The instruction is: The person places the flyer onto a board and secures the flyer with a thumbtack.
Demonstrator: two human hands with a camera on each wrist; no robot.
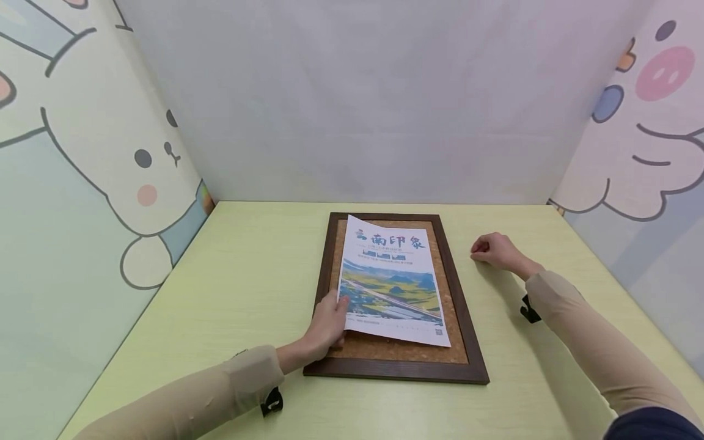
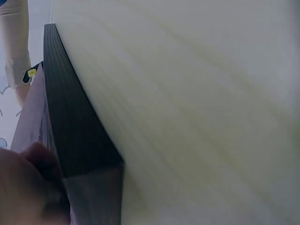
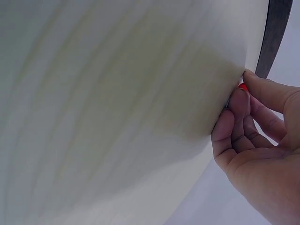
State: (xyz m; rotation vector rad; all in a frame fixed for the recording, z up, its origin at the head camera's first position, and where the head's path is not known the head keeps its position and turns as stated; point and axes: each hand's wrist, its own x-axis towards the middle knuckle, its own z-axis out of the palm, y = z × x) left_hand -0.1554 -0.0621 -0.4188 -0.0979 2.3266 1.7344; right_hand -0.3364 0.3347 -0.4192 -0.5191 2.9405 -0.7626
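A printed poster with a landscape picture and large characters lies at a slight tilt over a cork board in a dark brown frame. My left hand pinches the poster's lower left edge, thumb on top, over the frame's left side. In the left wrist view, that hand is blurred beside the frame's corner. To the right of the board, my right hand is down at the table. Its thumb and fingertips pinch a small red object, mostly hidden by the fingers.
The pale yellow-green table carries the board near its middle. A grey-white wall rises behind it, with cartoon-printed panels at both sides. Dark straps hang under the sleeves.
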